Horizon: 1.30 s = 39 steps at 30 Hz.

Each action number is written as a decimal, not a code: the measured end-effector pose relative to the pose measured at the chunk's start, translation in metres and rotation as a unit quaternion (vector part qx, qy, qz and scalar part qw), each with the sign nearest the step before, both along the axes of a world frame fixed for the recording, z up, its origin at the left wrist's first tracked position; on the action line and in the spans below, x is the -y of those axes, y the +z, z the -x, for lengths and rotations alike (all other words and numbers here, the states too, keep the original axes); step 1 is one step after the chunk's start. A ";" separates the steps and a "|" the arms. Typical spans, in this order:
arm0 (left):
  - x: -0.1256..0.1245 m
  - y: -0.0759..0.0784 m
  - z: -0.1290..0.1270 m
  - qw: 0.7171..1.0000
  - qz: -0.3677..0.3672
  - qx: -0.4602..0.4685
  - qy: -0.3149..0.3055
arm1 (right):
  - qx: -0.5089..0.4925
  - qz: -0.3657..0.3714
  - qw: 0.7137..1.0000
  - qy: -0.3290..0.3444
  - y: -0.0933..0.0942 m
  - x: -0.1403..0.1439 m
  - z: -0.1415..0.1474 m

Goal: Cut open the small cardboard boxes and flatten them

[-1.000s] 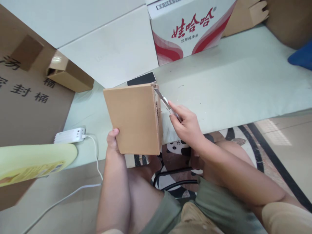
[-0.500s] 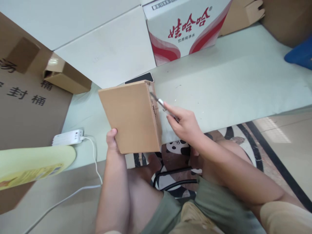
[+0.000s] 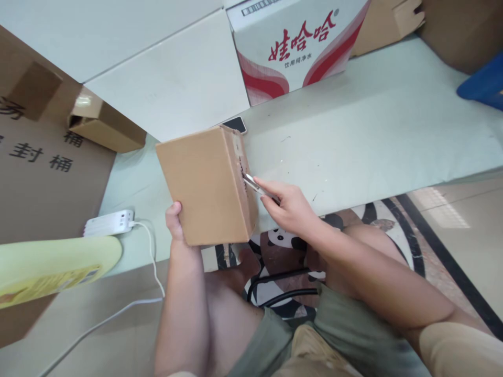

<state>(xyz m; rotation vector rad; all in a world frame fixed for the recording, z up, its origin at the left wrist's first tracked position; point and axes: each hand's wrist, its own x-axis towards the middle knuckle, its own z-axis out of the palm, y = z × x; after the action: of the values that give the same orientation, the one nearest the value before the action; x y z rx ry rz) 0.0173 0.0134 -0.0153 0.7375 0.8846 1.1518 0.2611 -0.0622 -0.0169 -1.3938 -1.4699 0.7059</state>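
Observation:
A brown cardboard box (image 3: 200, 188) is held tilted over the near edge of the table. My left hand (image 3: 174, 219) grips its lower left edge; the thumb shows on the front face and the other fingers are hidden behind. In my right hand (image 3: 288, 205) is a slim utility knife (image 3: 259, 189), its handle partly covered by my closed fingers. The knife's tip meets the box's narrow right side, by dark marks and a strip of tape. Behind the box, a dark flat device with a light rim (image 3: 237, 124) lies on the table, partly covered.
Pale green cloth covers the table (image 3: 377, 125). A white-and-red carton (image 3: 298, 57) stands at the back, near a small brown box (image 3: 108, 123) on the left. A white power bank (image 3: 109, 223) with a cable lies beside a yellow-green container (image 3: 58, 262). Something blue (image 3: 483, 86) is at far right.
The knife has moved down along the box's right side, from near the top corner to about the middle. The box has turned slightly, showing more of that side.

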 end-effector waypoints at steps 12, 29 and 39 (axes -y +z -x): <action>-0.007 0.003 0.006 0.996 -0.023 0.006 0.090 | -0.047 -0.030 0.994 -0.094 0.010 -0.001 -0.010; 0.001 -0.001 0.006 0.999 0.020 -0.038 -0.003 | -0.011 -0.043 0.997 -0.069 0.008 -0.002 -0.012; 0.002 -0.004 0.010 0.995 0.061 -0.056 -0.052 | 0.003 -0.058 0.995 -0.086 0.005 0.000 -0.003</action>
<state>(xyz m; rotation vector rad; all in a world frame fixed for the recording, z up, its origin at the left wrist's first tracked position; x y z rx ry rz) 0.0072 0.0109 -0.0194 0.7453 0.9895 0.9626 0.2637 -0.0626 -0.0115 -1.4137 -1.3555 0.5014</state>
